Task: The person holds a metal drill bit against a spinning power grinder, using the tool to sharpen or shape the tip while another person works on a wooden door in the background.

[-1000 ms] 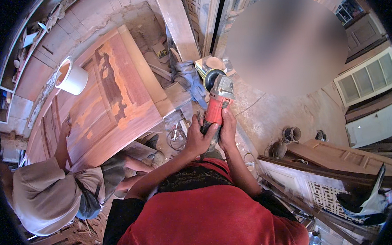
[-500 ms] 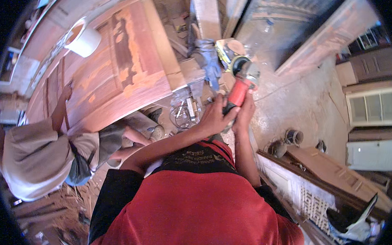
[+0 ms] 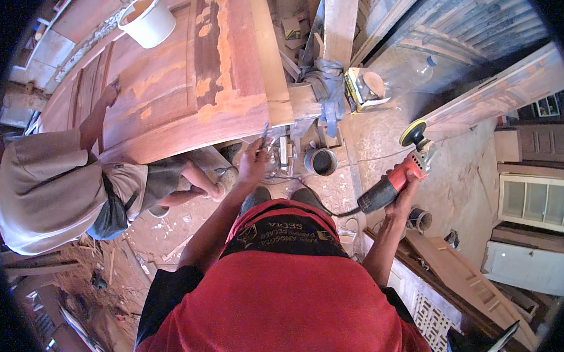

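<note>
My right hand [image 3: 405,195] is wrapped round the red and black body of an angle grinder [image 3: 381,191], held out to the right. On its head sits a round black pad with a yellow rim [image 3: 412,132], turned up and away from me. Its black cord [image 3: 340,214] runs back toward my waist. My left hand [image 3: 252,165] is off the grinder, raised near the close edge of a wooden door panel [image 3: 224,126]. Its fingers look curled, and a slim bluish thing [image 3: 265,131] shows at their tips, too small to name.
At left another person [image 3: 55,185] bends over the panel, one hand on it. A white bucket [image 3: 151,29] stands on its far part. Beyond my hands are a dark-filled tin [image 3: 321,162], grey gloves [image 3: 326,90], an open box [image 3: 367,91] and a clear bottle [image 3: 419,69]. Panels lean at right.
My left hand has let go of the grinder and moved left toward the panel. The right hand has carried the grinder right and nearer. The view has shifted, bringing the tin into sight.
</note>
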`<state>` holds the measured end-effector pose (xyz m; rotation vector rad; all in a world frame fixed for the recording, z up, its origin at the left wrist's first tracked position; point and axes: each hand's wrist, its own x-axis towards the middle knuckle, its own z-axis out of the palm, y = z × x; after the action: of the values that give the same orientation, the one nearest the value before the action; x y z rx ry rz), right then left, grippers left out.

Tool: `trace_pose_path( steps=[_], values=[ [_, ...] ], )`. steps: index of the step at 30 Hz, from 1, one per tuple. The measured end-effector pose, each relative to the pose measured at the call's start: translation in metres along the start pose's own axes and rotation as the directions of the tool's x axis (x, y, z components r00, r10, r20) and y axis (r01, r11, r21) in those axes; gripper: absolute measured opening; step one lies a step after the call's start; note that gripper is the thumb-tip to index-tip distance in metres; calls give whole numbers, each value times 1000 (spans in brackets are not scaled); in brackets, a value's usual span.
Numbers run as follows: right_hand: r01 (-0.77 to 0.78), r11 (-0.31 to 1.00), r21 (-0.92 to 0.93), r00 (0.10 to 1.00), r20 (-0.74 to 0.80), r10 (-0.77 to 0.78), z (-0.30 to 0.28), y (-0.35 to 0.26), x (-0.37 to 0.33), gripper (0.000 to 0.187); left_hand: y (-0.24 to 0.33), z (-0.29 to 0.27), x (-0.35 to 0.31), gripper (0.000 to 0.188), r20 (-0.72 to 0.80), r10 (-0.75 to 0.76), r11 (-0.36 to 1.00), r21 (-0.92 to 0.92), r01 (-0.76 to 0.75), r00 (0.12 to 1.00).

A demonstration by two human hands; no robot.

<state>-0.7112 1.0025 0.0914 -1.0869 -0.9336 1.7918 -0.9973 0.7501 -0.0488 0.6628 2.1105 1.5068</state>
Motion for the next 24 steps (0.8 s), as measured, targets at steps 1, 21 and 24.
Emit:
trace_pose_path(
  steps=[1, 21, 24],
  values=[
    [-3, 1000, -3, 1000, 0, 3, 0, 1, 0, 59, -1, -9, 0, 27, 42, -89, 992, -89, 93, 995],
    [387, 714, -584, 822, 569, 19, 164, 79, -22, 47, -38, -20, 9, 27, 187, -166, 880, -414, 231, 968],
    [334, 698, -633, 841, 535, 82, 167, 88, -18, 47, -41, -16, 9, 28, 230, -166, 820, -507, 264, 959]
  ],
)
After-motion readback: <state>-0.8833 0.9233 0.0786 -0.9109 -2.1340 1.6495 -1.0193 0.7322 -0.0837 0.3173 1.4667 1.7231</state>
